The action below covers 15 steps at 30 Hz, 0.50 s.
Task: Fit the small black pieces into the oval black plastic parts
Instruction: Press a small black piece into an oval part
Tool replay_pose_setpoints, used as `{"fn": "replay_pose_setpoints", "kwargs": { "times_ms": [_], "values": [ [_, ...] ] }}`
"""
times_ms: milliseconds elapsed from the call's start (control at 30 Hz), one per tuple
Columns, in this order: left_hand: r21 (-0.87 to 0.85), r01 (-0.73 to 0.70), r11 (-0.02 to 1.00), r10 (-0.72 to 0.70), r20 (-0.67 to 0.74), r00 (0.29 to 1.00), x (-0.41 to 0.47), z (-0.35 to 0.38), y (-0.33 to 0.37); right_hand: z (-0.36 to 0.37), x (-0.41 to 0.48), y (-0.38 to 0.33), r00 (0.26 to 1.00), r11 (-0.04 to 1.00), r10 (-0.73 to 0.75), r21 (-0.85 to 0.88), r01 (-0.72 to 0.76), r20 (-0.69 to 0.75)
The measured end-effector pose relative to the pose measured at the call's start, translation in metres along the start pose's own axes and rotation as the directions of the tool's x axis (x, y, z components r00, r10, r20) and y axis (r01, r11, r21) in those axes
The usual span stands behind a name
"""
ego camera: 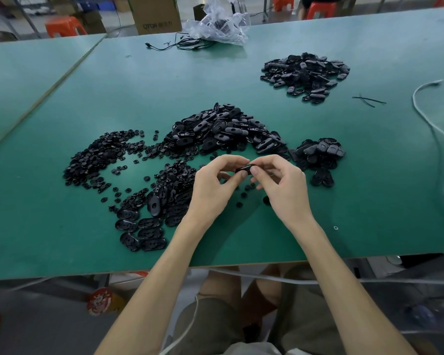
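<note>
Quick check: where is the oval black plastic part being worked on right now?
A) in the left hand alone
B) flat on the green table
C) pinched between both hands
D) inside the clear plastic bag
C: the left hand and right hand both pinch the oval black plastic part above the green table.

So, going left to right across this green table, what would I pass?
Spread of small round black pieces → large heap of oval black plastic parts → smaller heap of oval black parts → thin black strands → white cable. The left hand, right hand and far heap overlap these, so omitted.
</note>
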<state>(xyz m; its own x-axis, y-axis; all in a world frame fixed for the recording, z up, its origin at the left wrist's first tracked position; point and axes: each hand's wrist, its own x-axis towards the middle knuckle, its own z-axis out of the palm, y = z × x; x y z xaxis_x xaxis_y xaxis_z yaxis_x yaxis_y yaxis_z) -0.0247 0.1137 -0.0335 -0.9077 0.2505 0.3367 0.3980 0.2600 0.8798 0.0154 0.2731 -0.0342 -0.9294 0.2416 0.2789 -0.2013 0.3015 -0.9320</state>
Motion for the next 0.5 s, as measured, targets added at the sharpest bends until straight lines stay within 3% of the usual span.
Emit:
{"fn": "replay_pose_setpoints", "kwargs": {
  "times_ms": [500],
  "values": [
    [0.016,-0.015,1.0,0.015,-0.01,1.0,-0.0009,0.0015,0.002,0.002,0.0009,0.0006,1.0,1.0,0.0,-0.018,0.0,0.021]
  ]
}}
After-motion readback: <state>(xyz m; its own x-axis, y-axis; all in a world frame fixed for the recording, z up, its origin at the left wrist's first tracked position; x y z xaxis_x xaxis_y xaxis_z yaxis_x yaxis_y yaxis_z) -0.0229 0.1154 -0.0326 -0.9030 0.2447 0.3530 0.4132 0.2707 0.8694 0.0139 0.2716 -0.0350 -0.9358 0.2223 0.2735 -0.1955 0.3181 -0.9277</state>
